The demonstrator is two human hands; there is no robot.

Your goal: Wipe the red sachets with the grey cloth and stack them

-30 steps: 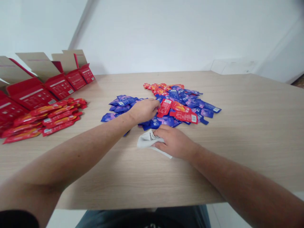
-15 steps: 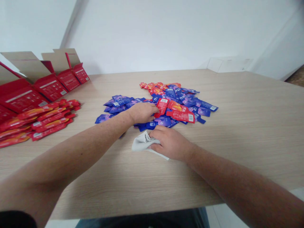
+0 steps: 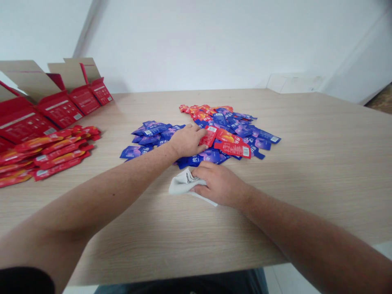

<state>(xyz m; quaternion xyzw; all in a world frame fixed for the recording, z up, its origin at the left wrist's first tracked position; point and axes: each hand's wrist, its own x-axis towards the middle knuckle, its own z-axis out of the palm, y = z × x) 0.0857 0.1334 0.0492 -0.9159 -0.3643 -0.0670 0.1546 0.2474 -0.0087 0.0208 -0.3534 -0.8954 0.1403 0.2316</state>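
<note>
My left hand lies over the middle of a loose heap of pouches. Its thumb and fingers are apart, at the left edge of a red pouch with a barcode. Just right of that pouch lies another red pouch with an orange print. Blue pouches spread beneath and around them, partly hidden by my hand. Nearer to me, my right hand is closed on a folded white cloth that rests on the table.
Open red cardboard boxes stand in a row at the left, flaps raised. In front of them several red pouches lie stacked. More red pouches are at the heap's far end. The wooden table meets a white wall behind.
My left hand has shifted slightly forward, and its fingers have spread beside the red pouch. My right hand and the cloth stay in place. The view has turned slightly.
</note>
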